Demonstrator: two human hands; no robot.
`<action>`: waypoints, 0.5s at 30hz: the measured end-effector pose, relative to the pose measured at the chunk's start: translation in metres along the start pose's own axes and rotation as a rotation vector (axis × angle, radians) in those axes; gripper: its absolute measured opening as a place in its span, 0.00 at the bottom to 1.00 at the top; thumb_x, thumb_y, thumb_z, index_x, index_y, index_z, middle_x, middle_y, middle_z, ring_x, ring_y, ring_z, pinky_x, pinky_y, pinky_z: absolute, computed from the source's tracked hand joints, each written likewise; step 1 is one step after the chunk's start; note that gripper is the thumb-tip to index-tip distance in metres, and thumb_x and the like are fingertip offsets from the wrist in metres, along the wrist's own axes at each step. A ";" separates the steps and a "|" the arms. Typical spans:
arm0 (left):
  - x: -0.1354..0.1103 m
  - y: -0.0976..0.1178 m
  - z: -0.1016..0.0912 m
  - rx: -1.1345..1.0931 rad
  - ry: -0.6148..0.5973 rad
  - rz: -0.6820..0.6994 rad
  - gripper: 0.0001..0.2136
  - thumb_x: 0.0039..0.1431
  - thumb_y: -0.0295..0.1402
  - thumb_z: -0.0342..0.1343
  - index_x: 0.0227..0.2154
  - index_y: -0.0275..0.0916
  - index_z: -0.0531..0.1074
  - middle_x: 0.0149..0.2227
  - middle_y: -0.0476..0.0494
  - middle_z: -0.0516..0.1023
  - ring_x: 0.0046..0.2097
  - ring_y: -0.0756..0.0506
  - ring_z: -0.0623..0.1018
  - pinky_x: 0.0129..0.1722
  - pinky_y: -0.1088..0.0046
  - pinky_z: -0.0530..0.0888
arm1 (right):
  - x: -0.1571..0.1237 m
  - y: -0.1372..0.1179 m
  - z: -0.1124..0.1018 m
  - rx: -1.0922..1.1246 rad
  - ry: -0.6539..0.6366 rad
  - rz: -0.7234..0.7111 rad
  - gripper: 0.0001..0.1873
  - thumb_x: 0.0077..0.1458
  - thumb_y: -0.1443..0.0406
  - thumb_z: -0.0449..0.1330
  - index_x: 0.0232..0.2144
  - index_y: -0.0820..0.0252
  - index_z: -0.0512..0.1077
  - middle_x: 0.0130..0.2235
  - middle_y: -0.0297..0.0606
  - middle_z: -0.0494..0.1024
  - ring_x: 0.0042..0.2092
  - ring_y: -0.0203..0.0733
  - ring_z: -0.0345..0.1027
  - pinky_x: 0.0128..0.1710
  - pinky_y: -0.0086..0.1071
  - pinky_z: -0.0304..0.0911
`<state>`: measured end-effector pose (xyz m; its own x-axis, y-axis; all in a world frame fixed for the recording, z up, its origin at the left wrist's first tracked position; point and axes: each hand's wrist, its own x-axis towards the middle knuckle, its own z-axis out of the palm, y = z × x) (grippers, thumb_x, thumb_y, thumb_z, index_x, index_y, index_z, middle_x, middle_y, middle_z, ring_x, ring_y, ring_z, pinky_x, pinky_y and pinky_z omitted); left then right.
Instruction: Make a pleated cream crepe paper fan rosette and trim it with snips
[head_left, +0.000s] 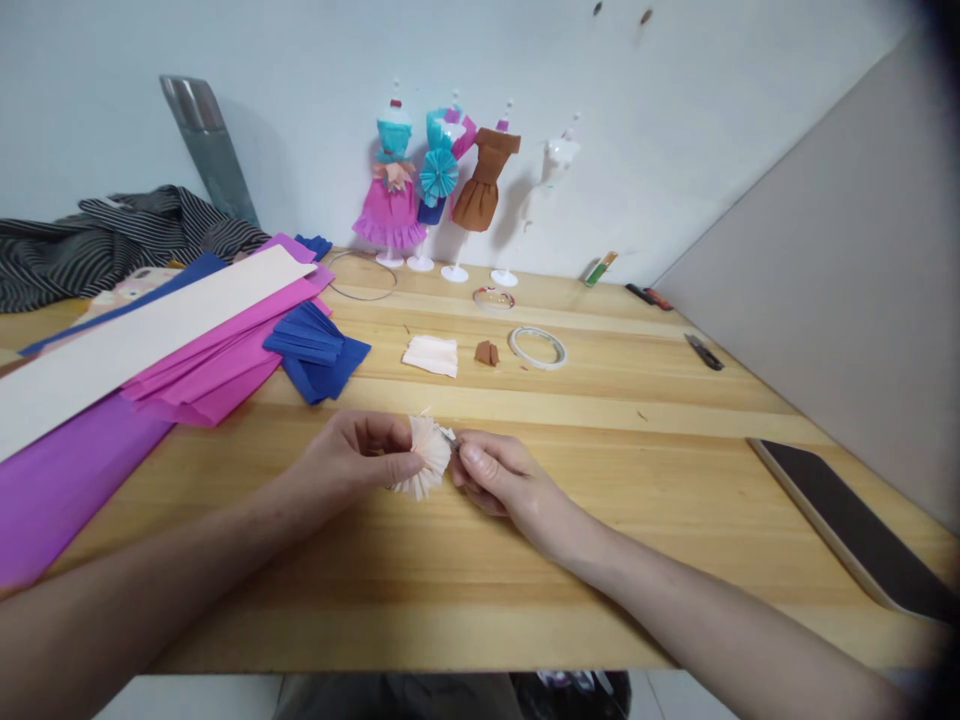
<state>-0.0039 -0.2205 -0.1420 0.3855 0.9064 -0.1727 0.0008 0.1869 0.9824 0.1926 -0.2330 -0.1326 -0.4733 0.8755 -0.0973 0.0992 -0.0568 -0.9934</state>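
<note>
My left hand (371, 450) pinches a cream pleated crepe-paper rosette (429, 462) between thumb and fingers, its frilled edge fanned out above the table. At the rosette's right edge, my right hand (499, 475) is closed on a small dark, metallic-looking thing whose tip touches or nearly touches the paper. Most of that thing is hidden by the fingers, so its kind does not show. Beyond the hands lie a flat cream piece of crepe paper (430, 356), some brown paper scraps (487, 353) and a roll of narrow tape (538, 348).
Folded blue crepe paper (319, 355) and pink sheets (217, 375) cover the left side. Dressed mini mannequins (390, 215) line the wall beside a bare one (561, 160). A tablet-like slab (847, 525) and a cutter (703, 352) lie right. A bottle (214, 150) stands back left.
</note>
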 end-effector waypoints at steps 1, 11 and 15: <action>0.000 0.000 0.000 0.014 -0.005 0.003 0.12 0.43 0.38 0.65 0.24 0.34 0.76 0.24 0.47 0.77 0.27 0.50 0.72 0.28 0.75 0.66 | 0.000 0.000 0.000 -0.001 0.001 -0.004 0.26 0.53 0.43 0.53 0.22 0.59 0.64 0.18 0.27 0.54 0.21 0.31 0.43 0.20 0.29 0.37; -0.001 0.000 0.000 0.064 -0.024 0.042 0.11 0.44 0.39 0.64 0.23 0.34 0.75 0.23 0.48 0.75 0.26 0.50 0.71 0.27 0.75 0.65 | 0.000 0.001 0.001 -0.003 -0.002 0.004 0.27 0.53 0.43 0.53 0.20 0.58 0.60 0.17 0.26 0.52 0.21 0.31 0.41 0.20 0.29 0.35; -0.001 0.001 0.000 0.064 -0.028 0.035 0.11 0.44 0.39 0.64 0.24 0.34 0.75 0.24 0.48 0.76 0.27 0.50 0.72 0.28 0.75 0.66 | 0.000 0.002 0.001 0.019 -0.004 0.017 0.27 0.52 0.42 0.53 0.19 0.58 0.58 0.17 0.26 0.51 0.20 0.31 0.40 0.20 0.29 0.34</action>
<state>-0.0047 -0.2213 -0.1406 0.4121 0.9008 -0.1370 0.0453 0.1299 0.9905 0.1917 -0.2338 -0.1342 -0.4755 0.8722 -0.1148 0.0904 -0.0814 -0.9926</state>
